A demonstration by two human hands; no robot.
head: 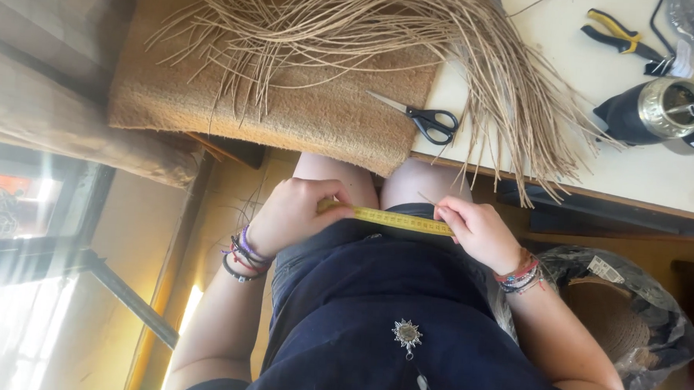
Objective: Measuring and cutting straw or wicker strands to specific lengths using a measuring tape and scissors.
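The left hand (295, 212) and right hand (478, 232) each pinch one end of a yellow measuring tape (397, 219), stretched flat across the lap; the right fingers also hold a thin straw strand (432, 203). Farther off, a bundle of straw (385, 33) spills over a brown mat (319, 116), with scissors (424, 119) beside it and pliers (619, 34) far right.

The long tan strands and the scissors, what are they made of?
The long tan strands look like dried plant fibre, perhaps raffia or straw: matte, thin, frayed. The scissors seem to have shiny steel blades and glossy black handles, probably plastic.
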